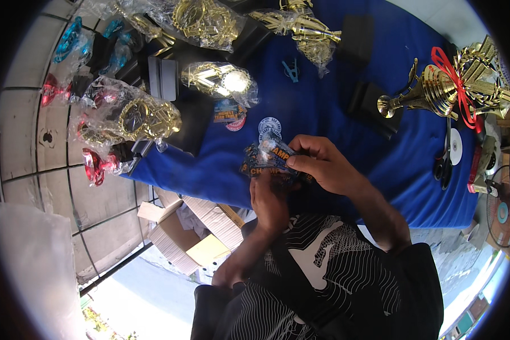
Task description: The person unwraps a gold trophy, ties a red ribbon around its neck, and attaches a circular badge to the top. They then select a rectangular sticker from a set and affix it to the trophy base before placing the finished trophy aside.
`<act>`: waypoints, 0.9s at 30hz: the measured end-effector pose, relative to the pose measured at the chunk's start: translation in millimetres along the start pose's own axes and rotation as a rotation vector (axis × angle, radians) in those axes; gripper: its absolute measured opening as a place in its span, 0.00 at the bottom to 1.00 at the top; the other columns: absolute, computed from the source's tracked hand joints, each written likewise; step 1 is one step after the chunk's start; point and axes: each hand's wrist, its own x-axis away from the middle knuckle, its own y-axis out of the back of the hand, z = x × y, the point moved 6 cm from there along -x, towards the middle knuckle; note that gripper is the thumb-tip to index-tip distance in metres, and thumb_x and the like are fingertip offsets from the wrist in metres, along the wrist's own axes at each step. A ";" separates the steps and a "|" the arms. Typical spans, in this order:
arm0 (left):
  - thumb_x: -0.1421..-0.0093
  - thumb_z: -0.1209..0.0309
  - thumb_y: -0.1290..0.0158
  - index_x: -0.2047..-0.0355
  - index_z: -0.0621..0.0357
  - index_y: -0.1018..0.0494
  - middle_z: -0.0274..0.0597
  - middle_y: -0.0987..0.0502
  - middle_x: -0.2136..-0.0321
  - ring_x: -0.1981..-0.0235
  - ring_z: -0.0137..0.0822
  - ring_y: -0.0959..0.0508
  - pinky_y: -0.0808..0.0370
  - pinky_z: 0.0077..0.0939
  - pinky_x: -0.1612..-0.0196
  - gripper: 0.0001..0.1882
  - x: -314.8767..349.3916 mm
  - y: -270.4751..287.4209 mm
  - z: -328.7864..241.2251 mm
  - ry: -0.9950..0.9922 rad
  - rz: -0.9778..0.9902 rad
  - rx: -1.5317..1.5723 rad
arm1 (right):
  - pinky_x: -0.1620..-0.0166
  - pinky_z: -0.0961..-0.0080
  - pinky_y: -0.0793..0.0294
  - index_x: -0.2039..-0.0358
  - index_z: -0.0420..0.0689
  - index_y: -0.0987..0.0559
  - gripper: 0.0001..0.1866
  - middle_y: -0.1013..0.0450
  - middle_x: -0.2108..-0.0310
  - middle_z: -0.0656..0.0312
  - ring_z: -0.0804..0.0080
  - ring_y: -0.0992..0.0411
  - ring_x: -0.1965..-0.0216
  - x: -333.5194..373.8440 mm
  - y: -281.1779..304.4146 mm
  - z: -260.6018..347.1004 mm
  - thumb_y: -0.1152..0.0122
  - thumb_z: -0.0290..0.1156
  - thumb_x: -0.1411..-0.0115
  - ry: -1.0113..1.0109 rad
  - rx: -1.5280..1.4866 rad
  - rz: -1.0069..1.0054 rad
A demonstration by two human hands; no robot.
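Blue cards (pixel 271 158), unevenly fanned, held by your left hand (pixel 270 205) and right hand (pixel 327 164); loosened grip could spill some.

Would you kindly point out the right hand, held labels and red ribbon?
Right hand (pixel 327 165): head view, back of hand.
Held labels (pixel 276 149): head view, upper label's face.
Red ribbon (pixel 460 86): head view, strip's middle.
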 end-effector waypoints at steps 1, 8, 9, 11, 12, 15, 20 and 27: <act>0.36 0.81 0.47 0.50 0.66 0.26 0.51 0.22 0.56 0.55 0.45 0.20 0.18 0.44 0.50 0.14 0.5 -2.2 -3.4 0.007 0.015 0.046 | 0.72 0.83 0.36 0.63 0.39 0.22 0.05 0.28 0.73 0.70 0.89 0.34 0.73 0.4 0.4 0.4 0.41 0.27 0.32 0.028 -0.039 -0.016; 0.28 0.69 0.57 0.41 0.64 0.33 0.45 0.24 0.58 0.57 0.44 0.20 0.20 0.48 0.47 0.18 0.7 -16.4 -24.8 0.171 -0.057 0.654 | 0.67 0.85 0.35 0.61 0.40 0.21 0.05 0.26 0.70 0.71 0.89 0.33 0.70 5.3 13.4 3.0 0.42 0.28 0.31 0.049 -0.026 -0.140; 0.28 0.68 0.57 0.41 0.63 0.33 0.43 0.25 0.60 0.58 0.43 0.21 0.21 0.47 0.48 0.19 0.0 -15.3 -24.6 0.172 -0.088 0.638 | 0.66 0.85 0.34 0.61 0.40 0.21 0.05 0.26 0.70 0.71 0.89 0.33 0.70 6.9 15.3 5.4 0.42 0.28 0.31 0.071 -0.047 -0.154; 0.28 0.67 0.57 0.43 0.62 0.33 0.41 0.27 0.63 0.62 0.40 0.22 0.22 0.44 0.50 0.17 -1.8 -12.9 -23.8 0.145 -0.106 0.628 | 0.65 0.86 0.34 0.60 0.40 0.21 0.05 0.25 0.69 0.70 0.89 0.33 0.69 10.4 23.2 9.2 0.41 0.28 0.31 0.086 -0.053 -0.201; 0.28 0.67 0.57 0.45 0.61 0.32 0.39 0.29 0.65 0.64 0.38 0.24 0.22 0.42 0.52 0.16 -3.7 -10.8 -24.4 0.116 -0.094 0.636 | 0.65 0.86 0.34 0.59 0.40 0.21 0.05 0.25 0.69 0.70 0.89 0.33 0.69 12.7 28.8 11.1 0.40 0.27 0.32 0.093 -0.055 -0.226; 0.28 0.66 0.57 0.51 0.56 0.31 0.35 0.34 0.70 0.68 0.33 0.30 0.26 0.37 0.60 0.11 -5.3 -5.2 -21.6 0.118 -0.063 0.700 | 0.65 0.85 0.33 0.57 0.38 0.20 0.06 0.25 0.69 0.70 0.89 0.32 0.69 21.2 52.1 15.6 0.39 0.26 0.32 0.108 0.083 -0.327; 0.29 0.69 0.51 0.61 0.55 0.31 0.31 0.37 0.76 0.77 0.26 0.36 0.34 0.28 0.71 0.04 -4.1 -4.5 -26.6 0.069 0.053 0.565 | 0.69 0.82 0.32 0.55 0.36 0.21 0.10 0.24 0.70 0.67 0.87 0.31 0.71 21.5 74.7 12.9 0.36 0.25 0.35 0.204 0.446 -0.439; 0.29 0.69 0.48 0.63 0.56 0.31 0.29 0.37 0.81 0.82 0.21 0.39 0.39 0.21 0.78 0.06 -7.6 8.5 -23.1 -0.088 -0.017 0.147 | 0.71 0.81 0.32 0.53 0.38 0.20 0.12 0.22 0.72 0.63 0.85 0.30 0.73 13.3 85.9 5.3 0.35 0.25 0.36 0.321 0.631 -0.458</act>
